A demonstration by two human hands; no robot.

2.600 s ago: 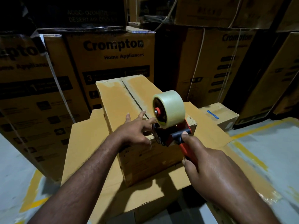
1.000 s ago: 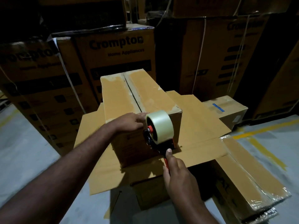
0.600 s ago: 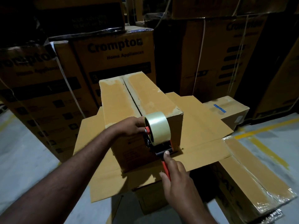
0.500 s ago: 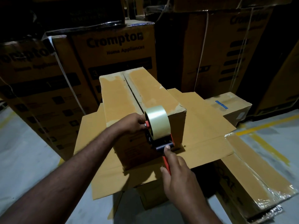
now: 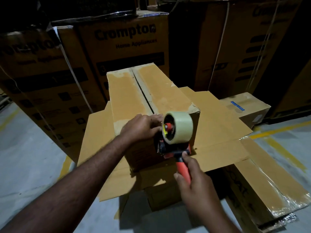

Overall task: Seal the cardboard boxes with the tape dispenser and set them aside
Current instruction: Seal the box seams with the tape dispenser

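Note:
A long brown cardboard box (image 5: 127, 96) lies on a flat sheet of cardboard (image 5: 217, 118), its two top flaps meeting at a dark seam down the middle. My left hand (image 5: 143, 126) rests on the box's near top edge, fingers lying over the near end of the seam. My right hand (image 5: 193, 179) grips the red handle of the tape dispenser (image 5: 175, 137). The dispenser's head sits against the box's near face just below the top edge, with its clear tape roll upright beside my left fingers.
Tall printed appliance cartons (image 5: 124, 46) stand stacked behind and to the left. A small box with a blue label (image 5: 247, 106) sits at the right. A long box covered in shiny tape (image 5: 272, 180) lies at the lower right. Grey floor with yellow lines (image 5: 277, 148) surrounds the work.
The dispenser has stayed at the box's near end, shifting slightly lower on the near face. My left hand has remained on the near top edge by the seam.

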